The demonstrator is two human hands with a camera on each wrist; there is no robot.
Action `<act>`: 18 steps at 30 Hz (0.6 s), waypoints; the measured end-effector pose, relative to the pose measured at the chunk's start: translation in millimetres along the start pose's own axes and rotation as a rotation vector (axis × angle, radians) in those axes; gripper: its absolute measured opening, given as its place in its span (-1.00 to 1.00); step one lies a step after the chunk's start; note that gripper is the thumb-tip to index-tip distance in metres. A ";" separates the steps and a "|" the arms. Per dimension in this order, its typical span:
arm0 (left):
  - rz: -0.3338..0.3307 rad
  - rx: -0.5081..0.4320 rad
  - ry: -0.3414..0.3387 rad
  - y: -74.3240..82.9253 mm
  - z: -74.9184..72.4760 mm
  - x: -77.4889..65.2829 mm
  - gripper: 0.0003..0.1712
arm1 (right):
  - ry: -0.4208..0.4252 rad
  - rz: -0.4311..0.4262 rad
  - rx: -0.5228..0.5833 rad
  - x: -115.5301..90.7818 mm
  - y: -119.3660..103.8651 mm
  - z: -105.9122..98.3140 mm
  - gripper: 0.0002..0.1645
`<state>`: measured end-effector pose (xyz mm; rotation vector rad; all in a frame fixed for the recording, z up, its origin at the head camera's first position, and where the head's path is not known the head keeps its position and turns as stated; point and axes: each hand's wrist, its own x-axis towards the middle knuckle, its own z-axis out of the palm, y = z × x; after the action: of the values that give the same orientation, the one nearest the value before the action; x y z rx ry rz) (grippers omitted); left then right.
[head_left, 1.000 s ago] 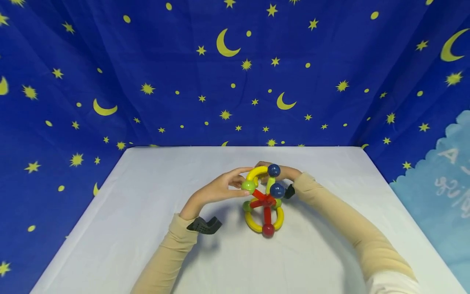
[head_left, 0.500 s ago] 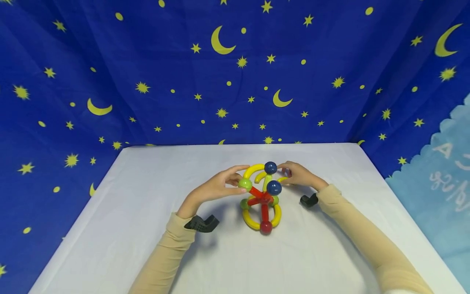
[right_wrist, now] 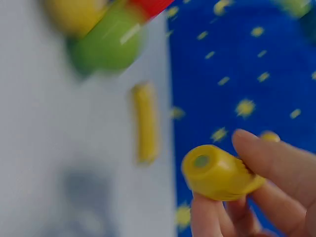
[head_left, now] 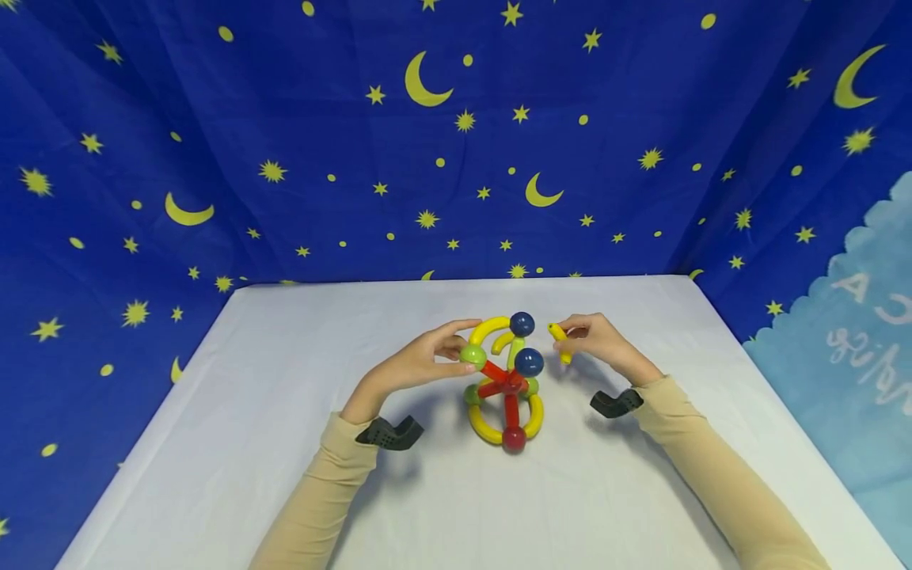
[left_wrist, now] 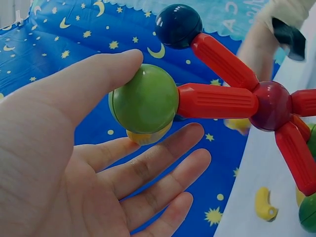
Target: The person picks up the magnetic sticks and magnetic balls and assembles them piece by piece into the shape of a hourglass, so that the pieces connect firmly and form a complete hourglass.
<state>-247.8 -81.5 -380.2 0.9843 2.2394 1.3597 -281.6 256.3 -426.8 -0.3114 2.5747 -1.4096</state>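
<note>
A structure of magnetic balls and rods stands on the white table, with red rods point(head_left: 511, 412) meeting at a red ball point(left_wrist: 271, 105) in its middle. Yellow curved rods point(head_left: 487, 425) link its lower balls. My left hand point(head_left: 416, 364) pinches its upper green ball point(left_wrist: 144, 98), thumb on one side and index finger by the yellow piece behind it; the other fingers are spread. To the right of the structure, my right hand point(head_left: 600, 342) pinches a yellow curved magnetic rod point(right_wrist: 217, 173) between thumb and fingers, apart from the structure.
Another yellow curved rod point(right_wrist: 146, 123) lies loose on the table behind the structure. Two dark blue balls point(head_left: 529, 362) top the structure's right side. A blue star-patterned cloth point(head_left: 356, 142) hangs behind the table point(head_left: 285, 332).
My right hand has come out from behind the structure and moved right, bringing a yellow curved rod with it. My left hand stays on the green ball.
</note>
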 end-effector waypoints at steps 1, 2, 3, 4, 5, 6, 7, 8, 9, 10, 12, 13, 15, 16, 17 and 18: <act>-0.001 0.000 0.001 0.4 -0.1 0.1 -0.21 | 0.012 0.025 0.033 -3.8 -7.6 -1.5 -0.44; -0.002 -0.001 -0.001 0.6 -0.3 0.1 -0.21 | 0.019 0.047 0.072 -7.7 -16.0 -2.5 -0.42; -0.004 0.000 -0.001 0.9 -0.4 0.2 -0.20 | 0.025 0.061 0.110 -11.6 -24.2 -3.2 -0.40; -0.007 -0.001 -0.002 1.1 -0.5 0.1 -0.20 | 0.034 0.076 0.146 -15.6 -32.3 -3.6 -0.37; -0.011 -0.001 -0.003 1.2 -0.6 0.1 -0.20 | 0.040 0.084 0.175 -19.7 -40.4 -3.5 -0.35; -0.014 -0.001 -0.004 1.2 -0.7 0.1 -0.20 | 0.048 0.086 0.207 -23.6 -48.6 -2.7 -0.34; -0.015 0.000 -0.004 1.1 -0.9 0.0 -0.20 | 0.057 0.088 0.234 -27.2 -56.4 -1.7 -0.33; -0.015 0.002 -0.005 0.9 -1.1 0.0 -0.20 | 0.064 0.086 0.255 -30.5 -64.0 -0.1 -0.32; -0.015 0.004 -0.004 0.7 -1.4 0.1 -0.20 | 0.071 0.082 0.269 -33.2 -70.7 1.6 -0.31; -0.014 0.005 -0.004 0.5 -1.5 0.2 -0.20 | 0.078 0.078 0.280 -35.6 -76.9 3.7 -0.32; -0.009 0.007 -0.003 -0.1 -1.7 0.4 -0.20 | 0.091 0.061 0.281 -39.1 -87.1 8.3 -0.34; -0.006 0.007 -0.003 0.0 -1.8 0.5 -0.20 | 0.095 0.053 0.276 -40.3 -90.9 10.6 -0.35; -0.005 0.002 -0.004 0.1 -1.3 0.6 -0.20 | 0.097 0.041 0.257 -42.2 -96.8 14.8 -0.37; -0.006 0.000 -0.005 0.4 -1.0 0.5 -0.20 | 0.096 0.041 0.248 -43.0 -99.0 16.8 -0.38; -0.006 -0.003 -0.006 0.7 -0.7 0.3 -0.20 | 0.097 0.044 0.241 -43.9 -100.7 18.5 -0.39; -0.003 -0.006 -0.007 0.5 -0.2 0.3 -0.20 | 0.095 0.048 0.238 -44.5 -101.6 20.0 -0.39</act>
<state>-248.0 -81.3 -379.6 0.9814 2.2293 1.3584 -224.2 198.9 -348.6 -0.1481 2.4319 -1.7297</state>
